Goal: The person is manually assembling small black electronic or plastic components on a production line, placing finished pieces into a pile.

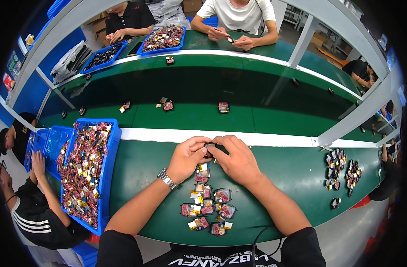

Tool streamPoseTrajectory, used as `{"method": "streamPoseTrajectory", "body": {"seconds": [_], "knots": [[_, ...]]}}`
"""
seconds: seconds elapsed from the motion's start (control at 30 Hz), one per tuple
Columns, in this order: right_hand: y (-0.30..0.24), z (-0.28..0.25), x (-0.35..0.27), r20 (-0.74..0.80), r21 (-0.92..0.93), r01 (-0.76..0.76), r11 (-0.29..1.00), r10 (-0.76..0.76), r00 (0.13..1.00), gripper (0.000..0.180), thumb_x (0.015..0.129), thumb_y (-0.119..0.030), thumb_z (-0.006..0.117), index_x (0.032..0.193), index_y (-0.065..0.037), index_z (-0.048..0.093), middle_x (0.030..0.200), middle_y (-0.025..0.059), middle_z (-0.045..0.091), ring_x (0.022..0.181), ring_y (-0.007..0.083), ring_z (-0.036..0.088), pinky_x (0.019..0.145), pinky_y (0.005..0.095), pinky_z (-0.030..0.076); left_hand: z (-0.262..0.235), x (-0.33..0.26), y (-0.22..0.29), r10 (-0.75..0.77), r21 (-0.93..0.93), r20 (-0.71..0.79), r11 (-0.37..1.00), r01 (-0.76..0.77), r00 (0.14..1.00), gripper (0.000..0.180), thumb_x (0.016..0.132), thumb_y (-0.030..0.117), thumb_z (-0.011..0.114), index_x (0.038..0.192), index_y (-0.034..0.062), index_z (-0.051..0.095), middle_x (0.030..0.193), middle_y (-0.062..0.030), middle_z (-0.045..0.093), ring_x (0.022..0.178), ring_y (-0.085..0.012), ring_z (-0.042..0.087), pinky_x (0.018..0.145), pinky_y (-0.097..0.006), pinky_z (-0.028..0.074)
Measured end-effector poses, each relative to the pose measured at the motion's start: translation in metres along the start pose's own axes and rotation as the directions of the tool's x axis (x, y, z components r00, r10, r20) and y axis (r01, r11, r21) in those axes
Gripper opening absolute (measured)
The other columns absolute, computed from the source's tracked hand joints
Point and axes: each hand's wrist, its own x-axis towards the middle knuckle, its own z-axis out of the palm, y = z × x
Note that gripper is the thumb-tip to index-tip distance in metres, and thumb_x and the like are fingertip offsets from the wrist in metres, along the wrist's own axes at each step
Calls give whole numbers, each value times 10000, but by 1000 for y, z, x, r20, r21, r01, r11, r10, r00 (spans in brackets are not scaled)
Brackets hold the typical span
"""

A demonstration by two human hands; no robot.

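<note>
My left hand [186,159], with a metal watch on its wrist, and my right hand [238,161] meet above the green bench. Between their fingertips they grip a small dark electronic housing [208,149], mostly covered by the fingers. Right below it lies a housing with a red circuit board [203,173]. Closer to me sits a loose cluster of similar black housings [223,195] with red boards and silver-and-yellow battery cells [197,223].
To the left, a blue tray [111,164] is heaped with red boards and cells. Piles of housings [335,169] rest at the right. Beyond a white rail [274,138], a green conveyor belt [190,120] carries scattered units. Co-workers sit opposite and at the left.
</note>
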Motion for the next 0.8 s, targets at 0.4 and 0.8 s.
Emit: {"method": "streamPoseTrajectory", "body": {"seconds": [0.4,0.8], "knots": [[8,3,6,57,376,-173,910,164,985,116,779,-63,728,891,-85,707,1158,96,591,1098,294,553,898,386,496,-9,2,0,39,-36,100,999,-35,994,341,983,26,507,1321,-9,482,1356,-144,546,1150,-186,605,947,-340,552],[4,1,-1,74,517,-221,827,214,974,102,774,-36,703,873,-58,691,1173,112,609,1129,319,542,897,391,498,-11,2,-3,17,-48,194,999,-8,981,407,956,-14,544,1355,-9,463,1353,-140,547,1137,-178,610,947,-325,537]]}}
